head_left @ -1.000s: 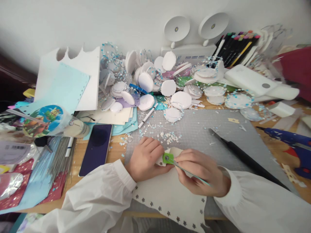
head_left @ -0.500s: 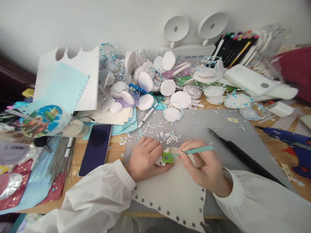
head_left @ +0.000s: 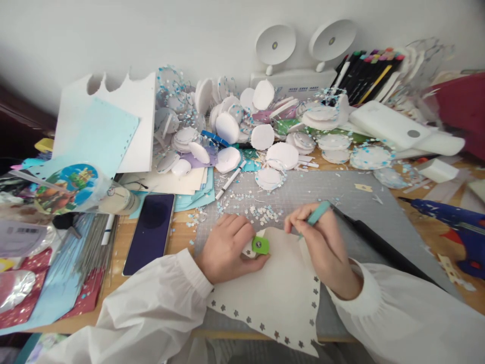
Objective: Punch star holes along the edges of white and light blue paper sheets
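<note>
So the left hand (head_left: 227, 247) is curled tight around a little green punch (head_left: 260, 245), which is clamped on the top edge of the cream sheet (head_left: 276, 288). The sheet spreads out below and to the right of that grip. The right hand (head_left: 322, 247) pinches a thin teal stick (head_left: 316, 214) between thumb and fingers, tip down, just right of the punch. Loose paper bits (head_left: 261, 212) lie on the grey mat (head_left: 303, 187) right above both grips, and a phone (head_left: 149, 232) sits off to the left.
</note>
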Available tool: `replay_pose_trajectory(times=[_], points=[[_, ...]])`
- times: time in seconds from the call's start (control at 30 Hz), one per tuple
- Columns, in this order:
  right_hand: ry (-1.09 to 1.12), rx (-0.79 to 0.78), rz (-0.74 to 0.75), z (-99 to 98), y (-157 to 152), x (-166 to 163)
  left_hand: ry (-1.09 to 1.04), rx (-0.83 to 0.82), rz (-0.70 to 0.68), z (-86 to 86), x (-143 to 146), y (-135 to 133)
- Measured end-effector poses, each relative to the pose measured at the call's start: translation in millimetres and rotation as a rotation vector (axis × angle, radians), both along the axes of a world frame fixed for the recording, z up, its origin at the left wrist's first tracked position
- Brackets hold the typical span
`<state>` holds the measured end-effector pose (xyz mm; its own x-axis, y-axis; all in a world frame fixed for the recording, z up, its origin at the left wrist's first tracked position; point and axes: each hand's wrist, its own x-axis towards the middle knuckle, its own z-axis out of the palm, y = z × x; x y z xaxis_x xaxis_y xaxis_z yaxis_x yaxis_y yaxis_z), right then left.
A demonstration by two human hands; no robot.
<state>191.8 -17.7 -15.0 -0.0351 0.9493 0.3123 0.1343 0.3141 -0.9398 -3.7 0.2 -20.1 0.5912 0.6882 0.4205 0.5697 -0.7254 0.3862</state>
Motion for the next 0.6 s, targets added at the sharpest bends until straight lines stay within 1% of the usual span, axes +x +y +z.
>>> replay_pose_trajectory(times=[0.1,0.17,0.27,0.4,0.6], points=[[-0.298,-0.080,0.116,4.5,-7.1,-1.9,0.030,0.001,-0.017,-2.1,0.1,-0.1],[-0.433,-0.064,0.194,4.4,-11.3,-5.4,0.038,0.001,-0.022,-3.6,0.2,0.0],[-0.527,-0.023,0.244,-1.1,-13.8,-11.0,0.043,0.015,-0.026,-4.5,0.4,0.1],[-0.594,-0.011,0.247,-5.7,-13.0,-12.3,0.049,0.036,-0.031,-4.3,0.6,0.0],[-0.716,0.135,0.247,-2.5,-13.5,-10.0,0.076,0.046,-0.036,-6.6,0.0,0.2]])
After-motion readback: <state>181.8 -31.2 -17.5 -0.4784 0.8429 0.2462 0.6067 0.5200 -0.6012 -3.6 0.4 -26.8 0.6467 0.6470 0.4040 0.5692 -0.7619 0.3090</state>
